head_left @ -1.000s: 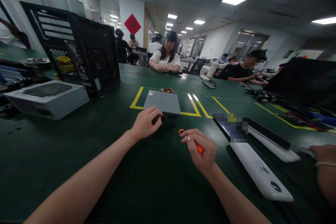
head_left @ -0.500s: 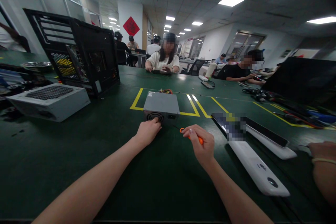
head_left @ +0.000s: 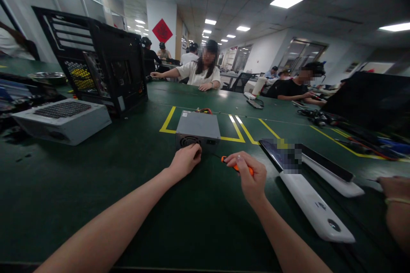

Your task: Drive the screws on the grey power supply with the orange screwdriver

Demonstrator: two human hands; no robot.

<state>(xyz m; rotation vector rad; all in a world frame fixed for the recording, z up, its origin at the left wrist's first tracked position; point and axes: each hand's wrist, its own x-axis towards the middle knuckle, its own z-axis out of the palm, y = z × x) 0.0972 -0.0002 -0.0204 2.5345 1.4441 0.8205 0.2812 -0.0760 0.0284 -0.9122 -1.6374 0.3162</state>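
Observation:
A grey computer power supply (head_left: 197, 123) lies on the green table in front of me, its fan grille and socket facing me and coloured wires (head_left: 204, 111) at its back. My left hand (head_left: 187, 160) is closed against its lower front edge below the grille, fingers bent together. Whatever lies between those fingertips is hidden. In my right hand (head_left: 251, 172) is an orange-handled screwdriver (head_left: 238, 167), gripped by the handle. Its thin dark shaft points left toward the front of the power supply, and I cannot tell whether the tip touches anything.
On the left stand a black computer case (head_left: 121, 66) and a larger power supply (head_left: 64, 121), with a metal bowl (head_left: 48, 77) behind. White handheld devices (head_left: 315, 209) lie on the right, near another person's hand (head_left: 395, 187). A person (head_left: 203, 70) sits opposite. Cables and tools (head_left: 368, 145) lie far right.
My left hand has shifted slightly right along the power supply's front, and its fingers look more bent. The right hand stays nearly in place. The person opposite has stretched an arm toward the case.

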